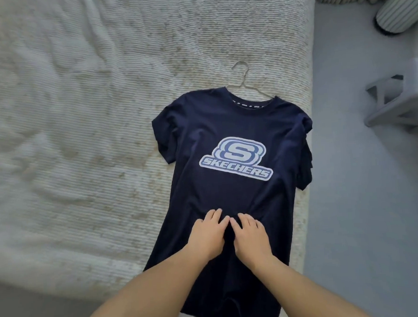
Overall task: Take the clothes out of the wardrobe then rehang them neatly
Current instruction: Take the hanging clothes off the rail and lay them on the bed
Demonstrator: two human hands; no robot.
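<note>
A navy T-shirt [228, 123] with a white and blue logo lies face up on a cream ribbed bedspread [78, 117], near the bed's right edge. A thin white wire hanger [243, 79] sticks out of its neck, hook pointing away from me. My left hand [206, 234] and my right hand [249, 236] rest flat side by side on the shirt's lower front, fingers spread, palms down, holding nothing. The shirt's right sleeve hangs over the bed edge. Its hem drapes over the near edge of the bed.
Grey floor [366, 222] runs along the right of the bed. A grey stool or small frame [400, 105] stands there, and a pale ribbed cylinder [399, 12] lies at the top right beside ribbed fabric. The left of the bedspread is bare.
</note>
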